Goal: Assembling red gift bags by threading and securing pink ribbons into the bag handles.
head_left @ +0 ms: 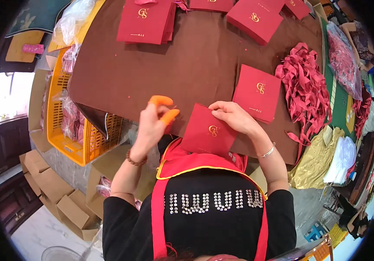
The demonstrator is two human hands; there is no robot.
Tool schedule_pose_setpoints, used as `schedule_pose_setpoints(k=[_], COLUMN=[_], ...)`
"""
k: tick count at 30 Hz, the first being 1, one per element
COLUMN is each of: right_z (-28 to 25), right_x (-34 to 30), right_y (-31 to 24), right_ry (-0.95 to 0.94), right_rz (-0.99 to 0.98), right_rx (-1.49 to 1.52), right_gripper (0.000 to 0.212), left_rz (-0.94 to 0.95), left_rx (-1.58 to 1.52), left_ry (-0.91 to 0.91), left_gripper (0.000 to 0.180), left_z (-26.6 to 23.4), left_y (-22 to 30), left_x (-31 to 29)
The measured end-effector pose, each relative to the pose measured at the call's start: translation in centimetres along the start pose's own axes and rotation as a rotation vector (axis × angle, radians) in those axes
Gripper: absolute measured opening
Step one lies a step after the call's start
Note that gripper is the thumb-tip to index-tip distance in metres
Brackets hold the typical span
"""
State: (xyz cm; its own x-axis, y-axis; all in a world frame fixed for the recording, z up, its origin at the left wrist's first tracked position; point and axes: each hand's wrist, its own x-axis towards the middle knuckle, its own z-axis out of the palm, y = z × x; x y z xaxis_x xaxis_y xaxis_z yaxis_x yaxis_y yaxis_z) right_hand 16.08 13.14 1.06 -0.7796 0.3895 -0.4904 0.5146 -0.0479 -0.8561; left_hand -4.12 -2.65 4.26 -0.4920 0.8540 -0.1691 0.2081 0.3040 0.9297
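My right hand (235, 116) pinches the upper edge of a red, square piece (208, 132) with a gold emblem, which looks like a flat paper bag. Its lower edge rests against my red apron (187, 161) at the table's near edge. To the left, my left hand (154, 124) is raised with thumb and forefinger apart, both in orange finger covers. I see nothing clearly held between them. Just right of my right hand lies a small stack of matching red bags (258, 93). Beyond it is a tangled heap of dark red ribbons (304, 91).
More red stacks (145, 21) lie along the far side of the brown-covered table (152, 69). A yellow crate (85, 148) with plastic-wrapped red goods stands at left, near cardboard boxes (61, 187). At right are a crumpled gold bag (317, 158) and clear plastic bags (341, 158).
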Motion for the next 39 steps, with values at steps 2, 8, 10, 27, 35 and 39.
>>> schedule_pose_setpoints(k=[2,8,10,27,35,39], right_z=[0.0,0.1,0.1,0.2,0.6,0.4], right_x=[-0.1,-0.3,-0.4,-1.0,-0.8,-1.0], right_y=[-0.3,-0.1,-0.3,0.1,0.4,-0.1], right_ry=[0.004,0.011,0.017,-0.022,0.009,-0.019], right_rz=[0.001,0.001,-0.007,0.002,0.006,-0.004], right_rx=[-0.004,-0.004,-0.015,0.101,0.077,0.069], right_gripper=[0.032,0.032,0.032,0.027,0.033,0.026], left_rz=[-0.067,0.168,0.110,0.026,0.463,0.512], left_rx=[0.084,0.123,0.072,0.164,0.465,0.482], left_ry=[-0.104,-0.164,-0.130,-0.130,0.007,0.007], left_gripper=[0.019,0.017,0.014,0.017,0.014,0.013], left_z=[1.8,4.7,5.0,4.3,5.9,6.1], left_y=[-0.5,-1.8,-1.2,-0.9,-0.8,-1.2], left_x=[0.1,-0.3,-0.5,0.0,-0.5,-0.5])
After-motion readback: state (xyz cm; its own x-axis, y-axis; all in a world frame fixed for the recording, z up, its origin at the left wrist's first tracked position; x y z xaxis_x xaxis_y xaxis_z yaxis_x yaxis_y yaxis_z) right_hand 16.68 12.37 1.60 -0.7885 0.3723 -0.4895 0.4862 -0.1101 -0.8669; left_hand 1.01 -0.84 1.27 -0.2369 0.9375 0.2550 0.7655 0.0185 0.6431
